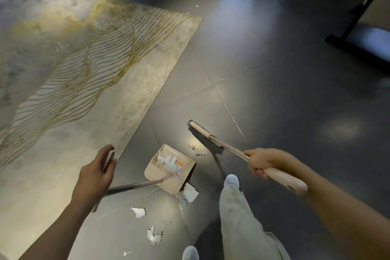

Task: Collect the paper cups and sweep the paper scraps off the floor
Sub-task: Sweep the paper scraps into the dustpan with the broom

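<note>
**Entry: sweeping step in progress. All places are given from the dustpan [173, 186].**

- Rug [84, 59]: pale with gold lines, to the left of the dustpan and beyond it. Its edge runs just beside the pan.
- Left hand [95, 172]: left of the dustpan, above the pan's long handle [130, 186]. The fingers are loosely extended, and whether they grasp the handle cannot be told.
- Dustpan: sits on the dark floor [274, 91]. It holds crumpled white paper [168, 160] and one small orange piece, and there is room to spare.
- Loose paper scraps [191, 193]: one touches the pan's near corner and others lie nearer the person. Small bits lie between pan and broom, and many more lie well beyond the pan.
- Broom [204, 135]: head just right of the pan, bristles on the floor.
- Right hand [263, 162]: right of the pan, clenched round the broom handle.
- Paper cups: none in view.

Handling note (a judgement): short, low strokes toward the pan should suit light scraps. The pan probably needs to be held flat, then moved to reach the pieces behind it.
</note>
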Action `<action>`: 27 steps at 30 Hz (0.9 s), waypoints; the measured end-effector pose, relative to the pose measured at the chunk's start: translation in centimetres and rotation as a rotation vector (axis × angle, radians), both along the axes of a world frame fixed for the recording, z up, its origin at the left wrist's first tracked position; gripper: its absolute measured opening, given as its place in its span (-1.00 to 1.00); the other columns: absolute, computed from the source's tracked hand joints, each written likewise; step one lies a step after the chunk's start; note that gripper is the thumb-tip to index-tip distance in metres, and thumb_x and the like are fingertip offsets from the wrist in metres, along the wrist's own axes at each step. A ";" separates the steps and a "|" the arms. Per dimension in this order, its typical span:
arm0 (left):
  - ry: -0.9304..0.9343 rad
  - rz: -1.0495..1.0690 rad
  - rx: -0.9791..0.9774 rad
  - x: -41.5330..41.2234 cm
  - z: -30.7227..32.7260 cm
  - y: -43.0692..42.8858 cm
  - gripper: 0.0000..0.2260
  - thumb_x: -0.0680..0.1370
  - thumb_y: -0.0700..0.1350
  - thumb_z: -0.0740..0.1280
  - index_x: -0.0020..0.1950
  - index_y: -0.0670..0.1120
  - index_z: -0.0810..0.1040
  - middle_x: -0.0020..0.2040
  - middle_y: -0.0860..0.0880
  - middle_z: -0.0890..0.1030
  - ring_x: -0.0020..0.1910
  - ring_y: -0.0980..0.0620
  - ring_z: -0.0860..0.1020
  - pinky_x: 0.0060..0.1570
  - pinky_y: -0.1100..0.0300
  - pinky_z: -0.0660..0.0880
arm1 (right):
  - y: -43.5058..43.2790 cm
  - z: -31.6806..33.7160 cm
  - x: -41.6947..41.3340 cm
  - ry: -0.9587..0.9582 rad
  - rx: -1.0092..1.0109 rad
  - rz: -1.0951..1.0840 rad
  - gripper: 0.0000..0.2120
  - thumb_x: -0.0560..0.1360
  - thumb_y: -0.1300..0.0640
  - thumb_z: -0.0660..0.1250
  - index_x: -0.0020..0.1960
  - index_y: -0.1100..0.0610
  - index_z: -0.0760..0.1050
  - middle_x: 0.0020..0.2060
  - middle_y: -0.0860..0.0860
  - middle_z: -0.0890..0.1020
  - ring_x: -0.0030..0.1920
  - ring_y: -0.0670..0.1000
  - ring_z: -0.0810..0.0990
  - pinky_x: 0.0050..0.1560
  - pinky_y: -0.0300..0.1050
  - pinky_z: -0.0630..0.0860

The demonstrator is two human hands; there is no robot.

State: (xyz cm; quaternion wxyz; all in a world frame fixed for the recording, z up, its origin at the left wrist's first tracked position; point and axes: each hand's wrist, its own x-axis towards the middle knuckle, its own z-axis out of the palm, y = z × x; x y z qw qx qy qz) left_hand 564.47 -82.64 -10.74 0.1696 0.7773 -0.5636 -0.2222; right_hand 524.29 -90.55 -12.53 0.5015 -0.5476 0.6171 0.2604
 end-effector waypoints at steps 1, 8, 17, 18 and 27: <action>0.015 -0.013 -0.004 0.8 -0.1 1.6 -0.74 0.58 -0.10 0.27 0.26 0.06 0.37 -0.01 -0.16 0.65 -0.02 -0.25 0.60 -0.10 -0.03 0.49 | 1.7 -0.4 0.8 0.007 -0.023 -0.010 -0.49 0.37 0.37 0.21 0.32 0.20 0.35 -0.38 0.09 0.49 -0.46 0.03 0.47 -0.36 -0.13 0.50; 0.071 0.034 -0.014 6.9 1.1 15.0 -0.74 0.58 -0.08 0.28 0.23 0.14 0.38 -0.10 -0.08 0.65 0.01 -0.19 0.60 -0.04 -0.07 0.50 | 13.3 -4.2 8.4 -0.006 -0.003 -0.100 -0.55 0.37 0.38 0.18 0.25 0.22 0.33 -0.26 0.14 0.52 -0.33 0.08 0.53 -0.41 -0.14 0.49; 0.050 0.096 0.035 11.2 2.1 28.6 -0.74 0.58 -0.07 0.28 0.25 0.11 0.38 -0.05 -0.07 0.63 0.02 -0.18 0.59 0.00 -0.03 0.48 | 26.4 -3.3 17.3 -0.070 0.129 0.049 -0.61 0.46 0.29 0.14 0.28 0.24 0.38 -0.31 0.06 0.51 -0.40 -0.06 0.47 -0.38 -0.23 0.46; 0.045 0.097 0.039 11.3 2.1 30.3 -0.74 0.58 -0.07 0.28 0.25 0.11 0.38 -0.04 -0.07 0.64 0.02 -0.18 0.59 -0.01 -0.02 0.47 | 28.1 -3.0 17.7 -0.089 0.142 0.041 -0.64 0.48 0.27 0.15 0.26 0.24 0.41 -0.32 0.05 0.51 -0.40 -0.07 0.46 -0.36 -0.24 0.44; -0.058 0.148 0.001 11.7 2.7 48.4 -0.72 0.58 -0.11 0.27 0.29 -0.02 0.40 -0.05 -0.14 0.65 -0.22 -0.14 0.52 -0.14 0.05 0.39 | 42.5 -4.0 18.2 -0.139 0.194 -0.170 -0.47 0.40 0.29 0.21 0.38 0.16 0.38 -0.53 0.01 0.45 -0.53 -0.07 0.37 -0.44 -0.22 0.37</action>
